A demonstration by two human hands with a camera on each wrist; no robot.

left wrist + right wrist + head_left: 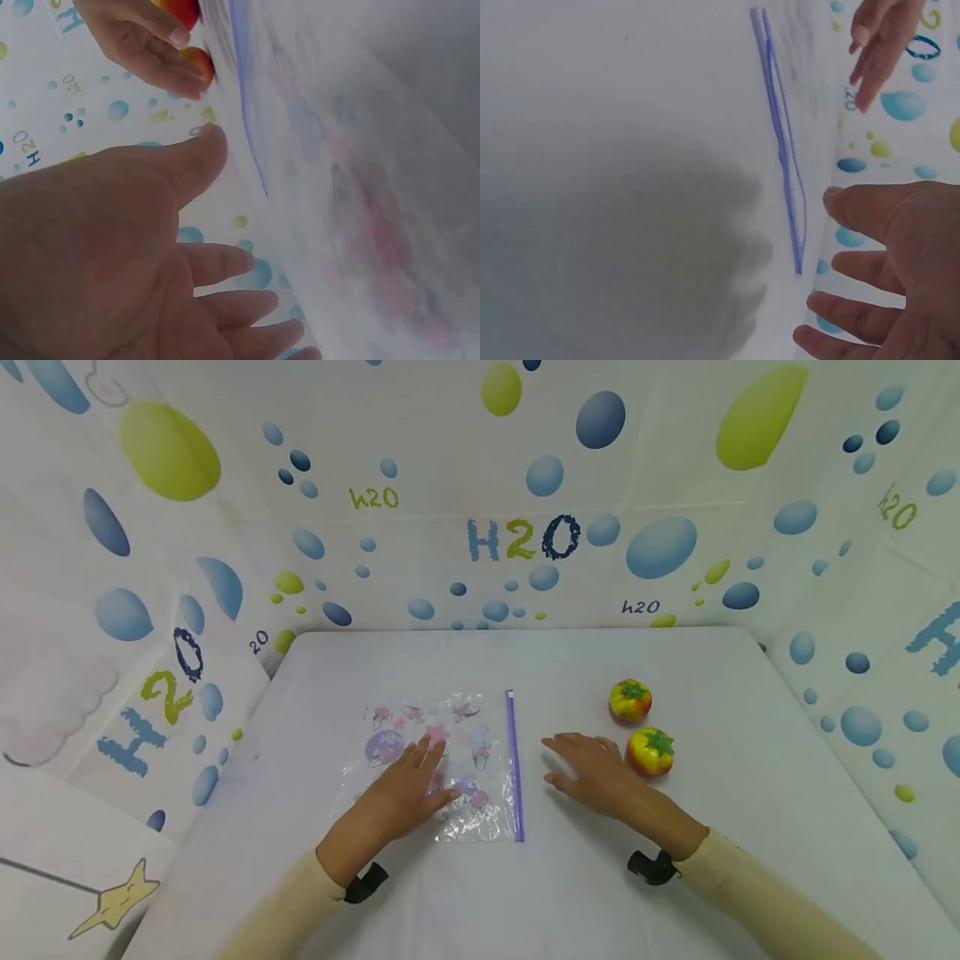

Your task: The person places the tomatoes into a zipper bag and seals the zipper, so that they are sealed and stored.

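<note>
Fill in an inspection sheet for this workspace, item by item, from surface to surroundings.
Surface: white tabletop, smooth-looking.
Job's things: clear printed bag lying flat, purple zip strip along its right edge; to its right, two red-and-yellow fruits with green tops, a farther fruit and a nearer fruit.
Clutter: nothing seen.
Hands: left hand over the bag, right hand between bag and nearer fruit; fingers extended, neither holding anything.
Cables: nothing seen.
Surroundings: white backdrop with blue and green drops and H2O lettering.

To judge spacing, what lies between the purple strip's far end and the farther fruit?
The head view shows bare table between the strip's end and the fruit.
</note>
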